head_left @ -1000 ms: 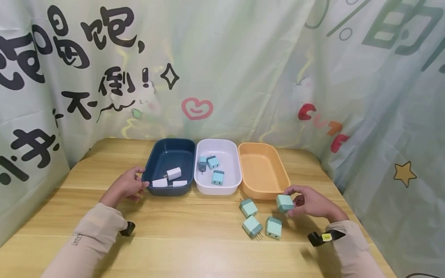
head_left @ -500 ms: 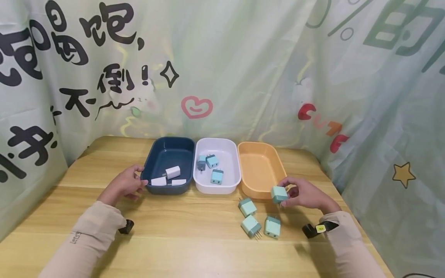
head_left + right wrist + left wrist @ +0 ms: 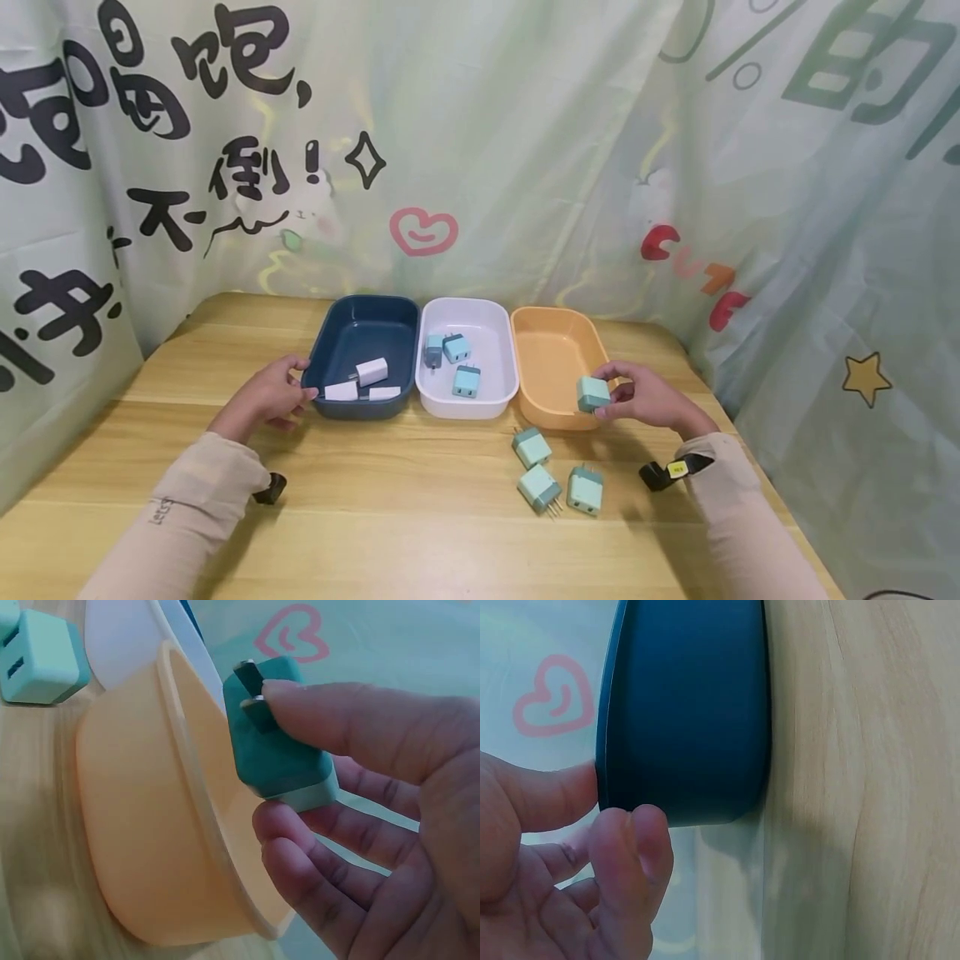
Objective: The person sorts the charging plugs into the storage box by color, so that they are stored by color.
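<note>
Right hand [image 3: 651, 397] has moved its pinched charger [image 3: 593, 393] to orange tray [image 3: 555, 350]; left hand [image 3: 272, 393], loose-fingered, touches navy tray [image 3: 369, 335], perhaps steadying it.

Green charger [image 3: 593, 393] in right hand [image 3: 647, 395]

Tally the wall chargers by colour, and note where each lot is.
White chargers: 3, in the navy tray
Blue chargers: 3, in the white tray
Mint-green chargers: 4, with 3 on the table and 1 in the right hand
Total: 10
</note>
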A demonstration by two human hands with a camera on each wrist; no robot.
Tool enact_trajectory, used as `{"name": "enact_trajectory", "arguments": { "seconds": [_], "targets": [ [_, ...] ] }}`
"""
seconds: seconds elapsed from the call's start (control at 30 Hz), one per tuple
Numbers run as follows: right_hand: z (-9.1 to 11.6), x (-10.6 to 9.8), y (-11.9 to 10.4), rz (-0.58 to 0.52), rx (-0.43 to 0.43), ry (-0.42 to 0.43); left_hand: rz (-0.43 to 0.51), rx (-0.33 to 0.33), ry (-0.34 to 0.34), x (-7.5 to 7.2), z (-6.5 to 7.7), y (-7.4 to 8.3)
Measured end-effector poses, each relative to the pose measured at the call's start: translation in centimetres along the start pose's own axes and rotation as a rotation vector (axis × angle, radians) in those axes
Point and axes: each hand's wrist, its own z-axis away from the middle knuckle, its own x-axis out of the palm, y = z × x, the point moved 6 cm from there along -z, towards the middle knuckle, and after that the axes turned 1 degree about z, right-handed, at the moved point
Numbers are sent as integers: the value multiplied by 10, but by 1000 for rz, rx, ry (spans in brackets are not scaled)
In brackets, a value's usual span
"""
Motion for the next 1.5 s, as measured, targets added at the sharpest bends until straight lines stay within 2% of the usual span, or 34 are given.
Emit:
{"name": "enact_trajectory", "arguments": {
  "seconds": [0.23, 0.47, 0.73, 1.03, 1.5],
  "targets": [
    [-13, -6, 2, 9, 35, 32, -1, -9, -1, 1, -2, -1],
    [-22, -3, 7, 7, 48, 54, 4, -24, -3, 4, 0, -8],
    [-36, -10, 8, 38, 64, 85, -6, -14, 4, 3, -3, 0],
    [-51, -13, 8, 56, 87, 73, 5, -17, 0, 2, -4, 0],
    [-79, -10, 7, 169, 103, 45, -8, -9, 4, 1, -2, -1]
  ]
}}
